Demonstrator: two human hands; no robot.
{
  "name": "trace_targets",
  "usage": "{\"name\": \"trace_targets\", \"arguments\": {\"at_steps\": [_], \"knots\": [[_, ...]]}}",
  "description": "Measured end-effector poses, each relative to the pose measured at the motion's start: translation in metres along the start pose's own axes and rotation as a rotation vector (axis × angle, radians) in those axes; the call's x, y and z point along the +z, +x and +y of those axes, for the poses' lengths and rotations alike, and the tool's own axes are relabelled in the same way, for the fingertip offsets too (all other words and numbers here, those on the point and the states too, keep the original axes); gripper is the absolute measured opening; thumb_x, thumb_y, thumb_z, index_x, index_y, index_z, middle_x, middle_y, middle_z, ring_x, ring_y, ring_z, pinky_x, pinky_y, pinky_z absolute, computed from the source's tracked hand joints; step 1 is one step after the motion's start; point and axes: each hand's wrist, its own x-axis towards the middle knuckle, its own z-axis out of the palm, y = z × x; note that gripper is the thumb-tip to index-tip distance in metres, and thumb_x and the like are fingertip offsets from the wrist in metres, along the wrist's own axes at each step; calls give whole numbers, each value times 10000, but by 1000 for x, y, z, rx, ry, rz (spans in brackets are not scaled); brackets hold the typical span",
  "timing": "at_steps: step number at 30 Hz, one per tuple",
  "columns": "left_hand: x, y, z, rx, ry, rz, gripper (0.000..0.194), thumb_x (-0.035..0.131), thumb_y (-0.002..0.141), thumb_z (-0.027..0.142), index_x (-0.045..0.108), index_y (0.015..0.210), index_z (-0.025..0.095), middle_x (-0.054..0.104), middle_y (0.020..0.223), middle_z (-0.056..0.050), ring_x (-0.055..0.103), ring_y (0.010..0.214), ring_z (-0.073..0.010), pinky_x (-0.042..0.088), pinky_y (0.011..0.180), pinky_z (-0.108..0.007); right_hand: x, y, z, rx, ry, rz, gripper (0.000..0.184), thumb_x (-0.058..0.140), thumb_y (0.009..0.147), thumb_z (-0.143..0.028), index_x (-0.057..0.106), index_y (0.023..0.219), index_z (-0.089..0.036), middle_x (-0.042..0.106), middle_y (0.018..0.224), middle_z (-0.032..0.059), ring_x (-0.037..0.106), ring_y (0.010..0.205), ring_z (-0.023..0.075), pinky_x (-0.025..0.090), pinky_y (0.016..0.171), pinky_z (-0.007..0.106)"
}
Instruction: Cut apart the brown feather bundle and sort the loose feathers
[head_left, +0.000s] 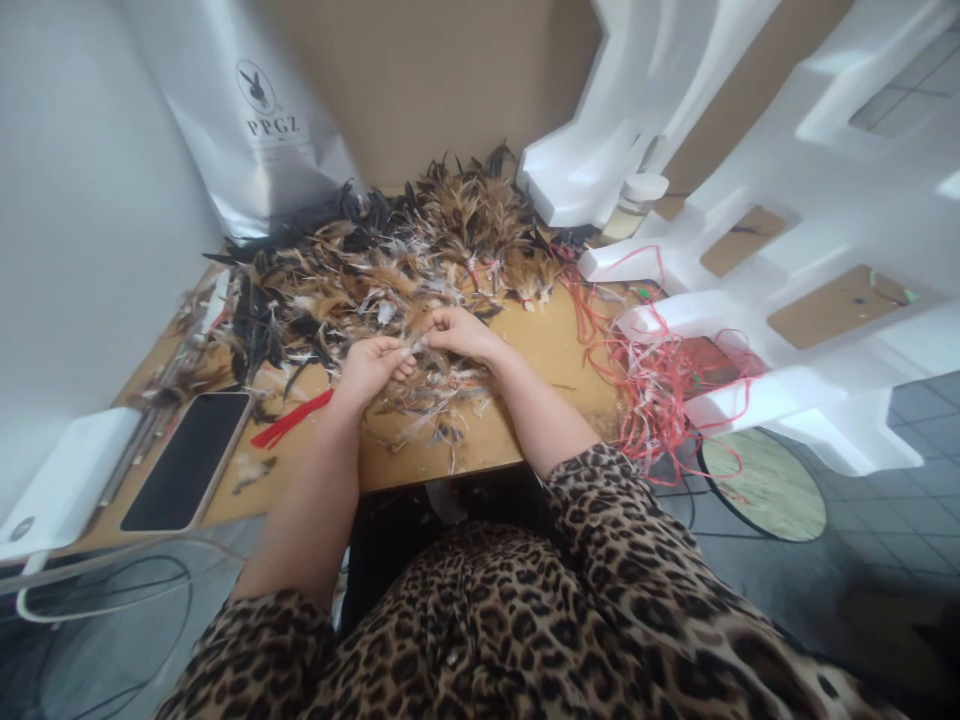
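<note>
My left hand [373, 370] and my right hand [459, 334] meet fingertip to fingertip over the table [562, 345]. Both are closed in a pinch on a small brown feather [417, 320]; the fingers hide most of it. Just beyond them spreads a large heap of loose brown, black and white feathers [322, 270]. Bunched brown feathers [480, 215] stand at the back of the heap. Below my fingers lie scattered feather scraps [435, 400]. A bundle of red strips [291, 420] rests beside my left wrist.
A phone [187, 460] and a white power strip [71, 480] lie at the left. Behind stands a silvery bag [255, 130]. Tangled pink-red strips [652, 400] hang over the right edge by white foam packing pieces [750, 270]. A lidded jar [634, 205] stands behind, and a round stool [765, 485] is below.
</note>
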Motion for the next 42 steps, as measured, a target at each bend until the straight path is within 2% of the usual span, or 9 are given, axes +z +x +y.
{"name": "trace_targets", "arguments": {"at_steps": [5,8,14,19,25,29,34,36,42], "knots": [[-9,6,6,92,-184,273,107,688,674,203,640,684,108,663,627,-44,543,452,-61,429,433,-154,-3,-1,-2,79,110,59,202,651,616,-196,610,791,-105,566,564,-55,429,480,37,332,487,163],[-16,9,7,69,-357,343,102,684,690,199,620,689,121,665,644,-26,534,471,-34,407,436,-115,-4,-3,-5,109,98,88,174,639,627,-165,613,788,-103,552,536,-63,405,448,30,314,456,157],[-12,5,9,-3,-424,250,158,724,671,212,606,715,117,686,702,-42,556,496,-36,406,434,-111,-3,0,-2,149,216,94,164,654,666,-173,599,813,-123,531,487,-70,427,398,41,358,413,156],[-8,2,7,-67,-377,80,154,728,672,203,619,713,102,708,774,-89,600,536,-54,429,446,-110,-1,5,8,146,341,127,189,676,684,-203,573,830,-139,573,512,-47,474,400,52,375,392,148],[-8,3,0,-173,-417,-25,99,703,695,138,648,766,96,712,838,-113,642,588,-78,441,440,-101,14,5,0,46,294,291,130,618,712,-146,563,828,-131,566,525,-54,540,462,50,409,464,137],[-6,3,0,-219,-461,-89,104,674,719,106,666,821,88,710,861,-123,643,582,-81,445,434,-101,25,5,-2,-25,212,366,116,577,715,-138,546,827,-137,573,641,-41,580,538,63,448,538,171],[-5,2,4,-258,-539,-83,45,621,751,57,644,781,81,706,804,-114,628,554,-70,446,430,-93,28,2,4,-207,-113,463,139,533,746,-191,580,866,-140,611,768,-4,579,631,73,476,662,209],[-5,1,6,-261,-547,-80,43,615,753,43,632,764,80,702,789,-104,617,547,-62,443,427,-89,28,1,5,-237,-154,492,140,535,746,-200,587,862,-140,613,764,-2,575,625,76,476,667,215],[-4,0,9,-260,-524,-21,101,574,769,8,621,707,72,656,656,-53,570,494,-35,441,430,-81,32,4,1,-166,168,430,152,612,713,-210,546,838,-153,590,696,-33,592,553,67,470,555,187]]}}
